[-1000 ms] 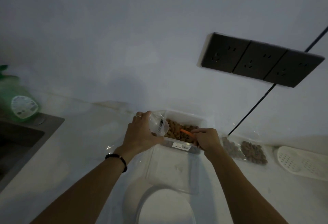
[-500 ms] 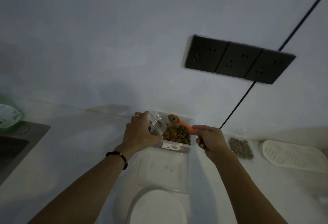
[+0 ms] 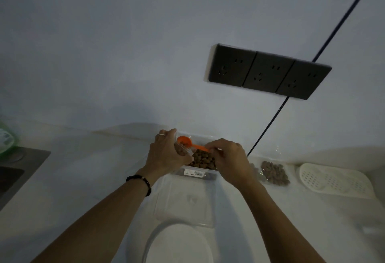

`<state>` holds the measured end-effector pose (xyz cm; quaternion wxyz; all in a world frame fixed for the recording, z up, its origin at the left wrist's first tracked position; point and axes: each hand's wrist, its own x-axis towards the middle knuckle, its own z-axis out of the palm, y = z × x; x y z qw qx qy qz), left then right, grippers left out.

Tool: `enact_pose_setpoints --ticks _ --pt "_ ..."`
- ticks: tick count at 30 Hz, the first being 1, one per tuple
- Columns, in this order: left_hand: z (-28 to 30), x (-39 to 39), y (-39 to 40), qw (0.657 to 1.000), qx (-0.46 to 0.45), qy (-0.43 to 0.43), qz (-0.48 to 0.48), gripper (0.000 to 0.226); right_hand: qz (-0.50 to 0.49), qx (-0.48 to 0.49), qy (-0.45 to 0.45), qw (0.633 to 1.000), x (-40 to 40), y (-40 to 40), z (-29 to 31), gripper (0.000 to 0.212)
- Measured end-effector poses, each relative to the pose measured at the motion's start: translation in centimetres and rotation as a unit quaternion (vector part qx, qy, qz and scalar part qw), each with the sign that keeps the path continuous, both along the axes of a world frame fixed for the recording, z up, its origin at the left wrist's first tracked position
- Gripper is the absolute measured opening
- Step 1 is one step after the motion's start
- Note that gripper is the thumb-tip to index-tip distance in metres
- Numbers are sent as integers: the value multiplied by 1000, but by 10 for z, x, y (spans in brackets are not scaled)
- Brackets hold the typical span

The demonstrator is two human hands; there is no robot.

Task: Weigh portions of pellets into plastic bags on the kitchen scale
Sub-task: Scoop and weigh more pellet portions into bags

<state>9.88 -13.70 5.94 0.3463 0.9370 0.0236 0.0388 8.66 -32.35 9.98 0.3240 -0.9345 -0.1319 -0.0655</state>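
Observation:
A clear plastic container [image 3: 195, 172] of brown pellets [image 3: 203, 159] stands against the wall on the white counter. My left hand [image 3: 166, 153] grips a small clear plastic bag [image 3: 182, 149] over the container's left end. My right hand [image 3: 229, 159] pinches the handle of an orange spoon [image 3: 185, 141], whose bowl is tipped at the bag's mouth. The white kitchen scale [image 3: 177, 244] sits near the bottom edge, with the container's clear lid [image 3: 185, 200] lying between it and the container.
Filled bags of pellets [image 3: 274, 172] lie to the right of the container, beside a white perforated tray [image 3: 335, 180]. A dark sink [image 3: 12, 176] and a green bottle [image 3: 5, 137] are at the left. Black wall sockets [image 3: 268, 71] and a cable [image 3: 268, 129] hang above.
My right hand scooped pellets from the container, lifted the orange spoon and swung it left to the bag's mouth. My left hand kept holding the bag.

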Motion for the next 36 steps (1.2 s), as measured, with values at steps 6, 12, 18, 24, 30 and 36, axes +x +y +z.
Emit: enact_pose_setpoints --ticks 6,12,18,24,30,36 --pt "-5 -1 3 1000 -16 6 4 92 -12 90 34 995 9 -9 4 22" --pt "-9 -2 6 999 -29 9 14 92 -17 131 76 988 15 -12 3 24" --pt "-12 0 8 999 -39 8 17 95 71 12 -50 996 12 -2 0 28" --pt "-11 0 12 999 -34 4 32 96 -26 78 -76 994 21 -3 1 22" --pt "-19 -9 27 998 -31 12 59 85 -121 -57 53 990 31 -1 -32 25" --pt "-24 -16 43 997 -15 21 69 88 -103 -55 143 983 41 24 -49 30"
